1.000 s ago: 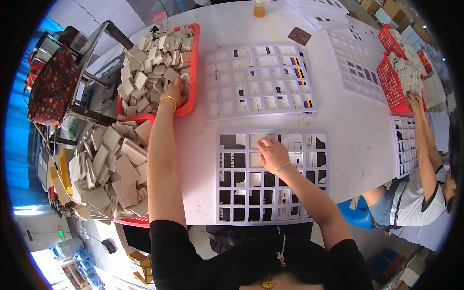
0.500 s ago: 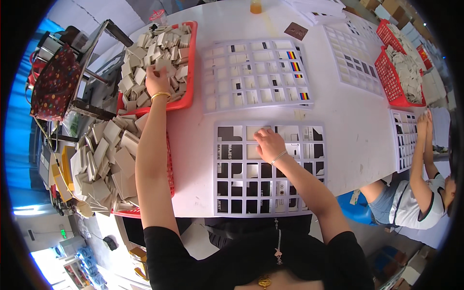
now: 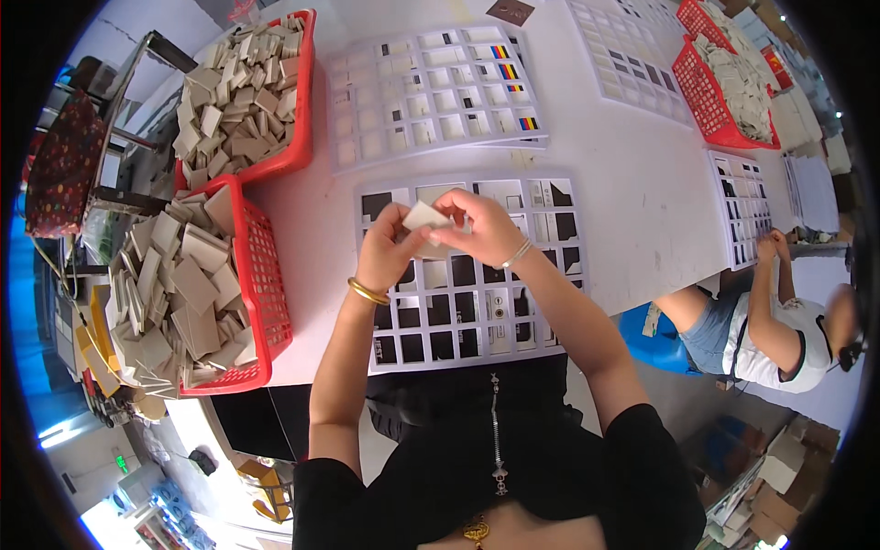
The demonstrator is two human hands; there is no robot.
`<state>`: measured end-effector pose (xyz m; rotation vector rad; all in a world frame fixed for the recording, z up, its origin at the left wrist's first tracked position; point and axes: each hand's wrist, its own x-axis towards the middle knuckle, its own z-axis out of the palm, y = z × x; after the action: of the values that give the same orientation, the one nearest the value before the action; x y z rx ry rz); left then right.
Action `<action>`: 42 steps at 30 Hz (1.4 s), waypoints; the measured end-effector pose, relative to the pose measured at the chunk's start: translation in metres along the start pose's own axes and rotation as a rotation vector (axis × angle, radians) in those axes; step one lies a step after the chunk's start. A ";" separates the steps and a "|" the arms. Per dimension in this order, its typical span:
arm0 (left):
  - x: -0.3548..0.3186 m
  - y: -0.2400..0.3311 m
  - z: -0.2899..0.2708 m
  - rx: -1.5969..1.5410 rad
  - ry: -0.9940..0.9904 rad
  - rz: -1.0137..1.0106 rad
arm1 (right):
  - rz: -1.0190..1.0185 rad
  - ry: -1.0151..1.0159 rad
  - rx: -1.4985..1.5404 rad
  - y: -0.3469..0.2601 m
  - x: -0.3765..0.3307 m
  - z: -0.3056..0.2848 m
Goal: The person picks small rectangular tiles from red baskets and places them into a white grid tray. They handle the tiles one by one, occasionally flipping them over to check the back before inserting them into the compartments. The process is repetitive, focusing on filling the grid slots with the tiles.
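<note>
Over the upper left part of a white grid frame (image 3: 365, 275), my two hands meet around small pale cardboard pieces (image 3: 425, 217). My left hand (image 3: 385, 249) is closed, thumb and fingers pinching the pieces from the left. From the right, my right hand (image 3: 484, 229) grips them too, with its thumb against the lower edge. How many pieces there are I cannot tell, since my fingers overlap them. Beneath, the frame's square compartments show black, white and grey backing, and my hands hide several of them.
Two red baskets heaped with cardboard pieces stand at the left, one far (image 3: 304, 110) and one near (image 3: 268, 284). Another stack of grid frames (image 3: 431, 92) lies beyond mine. Red baskets (image 3: 694, 96) stand at the far right, where a co-worker (image 3: 770, 321) handles another frame (image 3: 724, 206).
My left hand has left the far red basket and come over the frame. My right hand has lifted from a compartment to meet it. The view has shifted too.
</note>
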<state>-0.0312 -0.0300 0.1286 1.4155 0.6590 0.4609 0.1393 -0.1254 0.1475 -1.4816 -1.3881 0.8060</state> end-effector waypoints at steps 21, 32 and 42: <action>-0.032 -0.044 -0.007 0.388 0.102 0.188 | 0.005 -0.015 -0.426 0.076 -0.063 0.017; -0.035 -0.052 0.004 -0.175 -0.215 0.064 | 0.313 -0.128 0.242 0.031 -0.044 0.027; -0.023 -0.047 0.006 0.698 -0.074 0.131 | 0.487 0.307 0.380 0.044 -0.086 -0.007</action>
<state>-0.0483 -0.0548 0.0856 2.1335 0.7012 0.2838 0.1493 -0.2084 0.0983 -1.5724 -0.6079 1.0233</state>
